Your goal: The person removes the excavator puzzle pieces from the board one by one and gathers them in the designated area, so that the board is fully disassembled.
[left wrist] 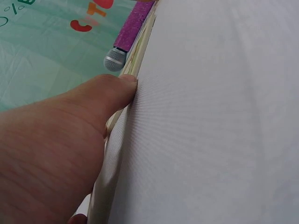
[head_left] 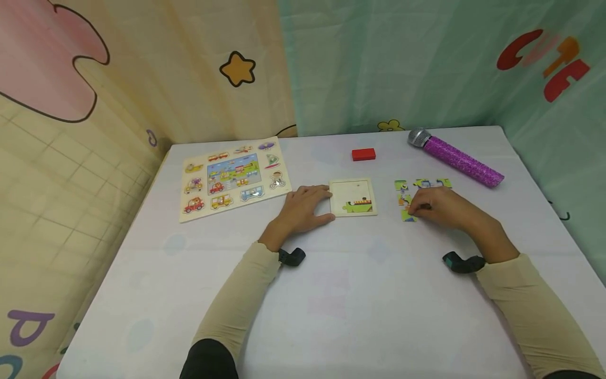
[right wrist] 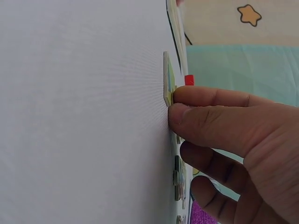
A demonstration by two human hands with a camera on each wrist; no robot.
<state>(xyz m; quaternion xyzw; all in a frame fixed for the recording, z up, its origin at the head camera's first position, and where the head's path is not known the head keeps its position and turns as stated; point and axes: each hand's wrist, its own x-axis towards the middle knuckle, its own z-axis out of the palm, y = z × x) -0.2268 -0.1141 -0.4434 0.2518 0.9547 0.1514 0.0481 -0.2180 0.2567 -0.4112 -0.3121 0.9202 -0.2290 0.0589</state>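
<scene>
A small square puzzle tray (head_left: 347, 190) lies on the table, with green picture pieces (head_left: 358, 207) fitted along its lower part. At its left edge rests my left hand (head_left: 305, 207), fingers fairly straight, thumb at the lower corner; the thumb also touches the edge in the left wrist view. To the right, my right hand (head_left: 440, 207) pinches a green jigsaw piece (right wrist: 168, 79) between thumb and index finger, low at the tabletop. Several loose jigsaw pieces (head_left: 423, 183) lie around this hand, some partly hidden by it.
A larger vehicle picture board (head_left: 203, 202) lies at the back left. Behind the tray sits a red block (head_left: 363, 154). A glittery purple microphone (head_left: 464, 160) lies at the back right. Printed curtains (head_left: 379, 63) hang behind the white table (head_left: 369, 316).
</scene>
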